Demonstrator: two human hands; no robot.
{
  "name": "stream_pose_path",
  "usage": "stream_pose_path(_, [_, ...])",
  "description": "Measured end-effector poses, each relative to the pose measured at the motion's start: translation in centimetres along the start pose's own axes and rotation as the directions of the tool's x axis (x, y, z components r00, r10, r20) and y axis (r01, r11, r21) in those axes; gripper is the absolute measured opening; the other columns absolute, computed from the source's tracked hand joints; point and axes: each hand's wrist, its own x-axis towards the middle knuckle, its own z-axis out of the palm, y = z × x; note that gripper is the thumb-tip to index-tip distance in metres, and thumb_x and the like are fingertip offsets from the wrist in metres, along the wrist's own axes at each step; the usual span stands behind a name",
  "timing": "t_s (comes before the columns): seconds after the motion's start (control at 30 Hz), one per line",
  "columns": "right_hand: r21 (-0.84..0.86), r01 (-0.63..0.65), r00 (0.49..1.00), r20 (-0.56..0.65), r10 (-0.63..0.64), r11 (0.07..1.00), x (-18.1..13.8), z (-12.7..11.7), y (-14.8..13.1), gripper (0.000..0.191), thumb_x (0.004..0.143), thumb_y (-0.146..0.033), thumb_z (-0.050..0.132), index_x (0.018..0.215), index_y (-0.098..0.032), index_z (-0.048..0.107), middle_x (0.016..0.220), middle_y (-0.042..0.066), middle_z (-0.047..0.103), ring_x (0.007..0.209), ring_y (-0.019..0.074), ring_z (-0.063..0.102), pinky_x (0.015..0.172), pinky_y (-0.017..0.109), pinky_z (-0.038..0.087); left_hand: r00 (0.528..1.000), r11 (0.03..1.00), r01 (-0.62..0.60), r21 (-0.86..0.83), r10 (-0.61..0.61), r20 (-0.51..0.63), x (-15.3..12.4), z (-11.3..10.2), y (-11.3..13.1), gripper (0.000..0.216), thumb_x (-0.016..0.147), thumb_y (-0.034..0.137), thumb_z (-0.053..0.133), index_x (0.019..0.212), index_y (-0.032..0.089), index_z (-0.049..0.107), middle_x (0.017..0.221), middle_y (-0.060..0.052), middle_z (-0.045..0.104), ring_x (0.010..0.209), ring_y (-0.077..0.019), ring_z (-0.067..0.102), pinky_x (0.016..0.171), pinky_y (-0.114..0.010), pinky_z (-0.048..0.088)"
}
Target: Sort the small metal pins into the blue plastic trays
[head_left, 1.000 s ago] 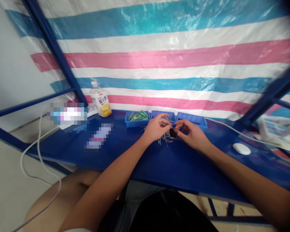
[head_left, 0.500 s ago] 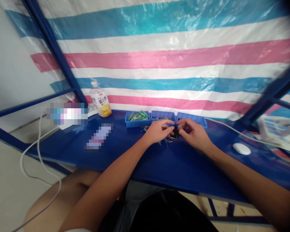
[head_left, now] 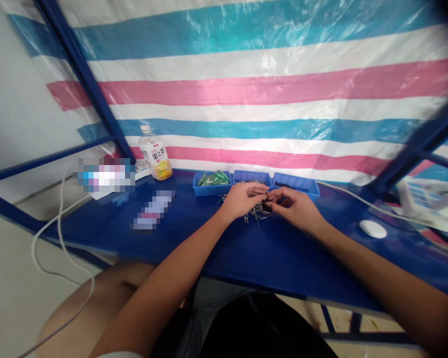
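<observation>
My left hand [head_left: 242, 201] and my right hand [head_left: 293, 206] meet at the fingertips over a loose pile of thin metal pins [head_left: 257, 214] on the blue table [head_left: 246, 253]. Both hands are closed in a pinch. Something small and dark shows between the fingertips, but its kind is too small to tell. Behind the hands stand three blue bins in a row. Green pieces lie in the left bin [head_left: 212, 190]; the middle bin [head_left: 252, 175] is partly hidden by my left hand. Dark pieces show in the right bin [head_left: 309, 188].
A drink bottle [head_left: 156, 156] stands at the back left, near a blurred-out flat object [head_left: 154, 211]. A white computer mouse [head_left: 373, 229] lies on the right, with a white cable [head_left: 358, 201] behind it. Blue frame posts and a striped sheet [head_left: 246, 92] bound the table.
My fingertips have come down slightly and closer together over the pins. My right hand has shifted a little left, uncovering more of the right bin.
</observation>
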Motion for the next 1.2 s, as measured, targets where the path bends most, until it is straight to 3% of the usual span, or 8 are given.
stream_pose_path(0.3, [-0.074, 0.073, 0.995, -0.057, -0.077, 0.995, 0.0, -0.7, 0.5, 0.034, 0.098, -0.038, 0.066, 0.130, -0.026, 0.072, 0.109, 0.009, 0.077, 0.095, 0.0265, 0.074, 0.073, 0.039, 0.060, 0.996, 0.997, 0.053, 0.060, -0.049, -0.070, -0.1, 0.0, 0.1, 0.027, 0.083, 0.018, 0.084, 0.090, 0.018, 0.058, 0.100, -0.008, 0.081, 0.091, -0.0197, 0.079, 0.090, -0.039, 0.062])
stream_pose_path(0.47, [-0.212, 0.120, 0.993, 0.031, -0.116, 0.970, 0.1, -0.7, 0.7, 0.020, 0.100, -0.037, 0.063, 0.102, -0.025, 0.079, 0.097, 0.006, 0.076, 0.079, 0.0226, 0.069, 0.070, 0.038, 0.054, 0.996, 0.992, 0.010, 0.128, 0.002, -0.093, -0.1, -0.1, 0.4, 0.022, 0.086, 0.020, 0.081, 0.090, 0.018, 0.059, 0.101, -0.008, 0.081, 0.089, -0.0180, 0.077, 0.087, -0.037, 0.061])
stream_pose_path(0.7, [-0.186, 0.128, 0.987, 0.120, -0.106, 0.974, 0.0, -0.6, 0.4, 0.029, 0.105, -0.045, 0.057, 0.097, -0.024, 0.075, 0.092, 0.005, 0.075, 0.080, 0.0222, 0.067, 0.072, 0.037, 0.050, 0.999, 0.994, 0.004, 0.109, 0.001, -0.042, -0.2, 0.1, 0.5, 0.023, 0.085, 0.016, 0.079, 0.097, 0.019, 0.060, 0.100, -0.008, 0.081, 0.087, -0.0186, 0.078, 0.083, -0.034, 0.060])
stream_pose_path(0.8, [-0.074, 0.039, 0.995, 0.099, -0.031, 0.997, 0.2, -0.8, 0.4, 0.036, 0.104, -0.054, 0.058, 0.098, -0.024, 0.075, 0.091, 0.006, 0.075, 0.079, 0.0217, 0.067, 0.072, 0.035, 0.051, 0.997, 0.995, -0.023, 0.097, 0.030, -0.074, -0.1, 0.2, 0.6, 0.032, 0.085, 0.014, 0.080, 0.110, 0.018, 0.061, 0.114, -0.011, 0.080, 0.094, -0.0194, 0.078, 0.083, -0.033, 0.060])
stream_pose_path(0.93, [0.181, -0.220, 0.968, -0.080, 0.237, 0.959, 0.8, -1.6, 1.0, 0.049, 0.097, -0.069, 0.062, 0.096, -0.021, 0.073, 0.079, 0.004, 0.071, 0.063, 0.0180, 0.062, 0.057, 0.030, 0.046, 0.980, 0.986, -0.052, 0.155, 0.080, -0.181, 0.1, -0.1, 0.7, 0.032, 0.093, 0.018, 0.073, 0.123, 0.019, 0.060, 0.119, -0.012, 0.078, 0.104, -0.0222, 0.076, 0.081, -0.034, 0.059])
stream_pose_path(1.03, [0.144, -0.328, 0.930, -0.126, 0.346, 0.934, 0.9, -2.1, 1.3, 0.057, 0.095, -0.075, 0.060, 0.083, -0.020, 0.071, 0.066, 0.003, 0.066, 0.053, 0.0164, 0.057, 0.051, 0.029, 0.041, 0.969, 0.976, -0.049, 0.211, 0.098, -0.227, 0.2, -0.4, 0.8, 0.028, 0.098, 0.019, 0.066, 0.126, 0.020, 0.060, 0.118, -0.012, 0.078, 0.106, -0.0225, 0.075, 0.081, -0.035, 0.058])
stream_pose_path(1.1, [-0.009, -0.274, 0.957, -0.098, 0.272, 0.962, 0.7, -2.1, 1.3, 0.055, 0.097, -0.072, 0.059, 0.082, -0.021, 0.072, 0.064, 0.004, 0.066, 0.054, 0.0174, 0.058, 0.054, 0.031, 0.044, 0.964, 0.973, -0.043, 0.228, 0.100, -0.245, 0.1, -0.6, 0.8, 0.027, 0.099, 0.018, 0.064, 0.126, 0.020, 0.060, 0.117, -0.011, 0.078, 0.104, -0.0221, 0.075, 0.080, -0.034, 0.058])
stream_pose_path(1.2, [-0.203, -0.006, 1.000, 0.019, 0.010, 0.979, 0.3, -1.5, 0.7, 0.041, 0.101, -0.061, 0.061, 0.096, -0.023, 0.076, 0.082, 0.006, 0.074, 0.071, 0.0218, 0.067, 0.068, 0.035, 0.052, 0.962, 0.969, -0.052, 0.241, 0.114, -0.250, 0.1, -0.6, 0.8, 0.027, 0.099, 0.016, 0.063, 0.126, 0.020, 0.061, 0.114, -0.010, 0.079, 0.102, -0.0214, 0.075, 0.077, -0.032, 0.058])
